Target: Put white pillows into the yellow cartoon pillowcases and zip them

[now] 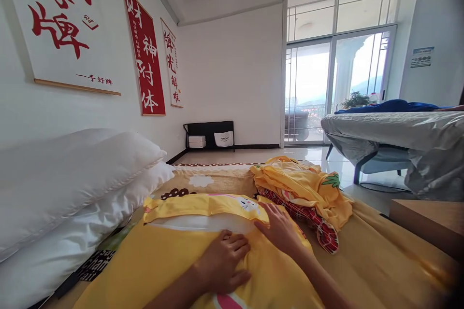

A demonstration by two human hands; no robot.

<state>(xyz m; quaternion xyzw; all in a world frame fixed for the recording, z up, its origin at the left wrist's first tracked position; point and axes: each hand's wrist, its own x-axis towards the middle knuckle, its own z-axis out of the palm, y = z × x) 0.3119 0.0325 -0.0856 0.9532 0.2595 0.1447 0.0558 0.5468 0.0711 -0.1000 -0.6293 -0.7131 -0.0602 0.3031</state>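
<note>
A yellow pillowcase (152, 256) with a printed rabbit lies in front of me, filled out by a white pillow (203, 223). The pillow shows through the long opening near the far edge, below a folded yellow flap. My left hand (226, 260) rests on the case just on the near side of the opening, its fingers slightly bent and apart. At the right end of the opening, my right hand (277, 227) lies over the flap beside the rabbit face, fingers stretched out. Neither hand visibly grips anything.
White pillows (79, 174) are stacked at the left. Crumpled yellow and red plaid cloth (300, 188) lies beyond my right hand. A cardboard box (427, 222) stands at the right, near a covered table (395, 125). A low black shelf (210, 130) is by the far wall.
</note>
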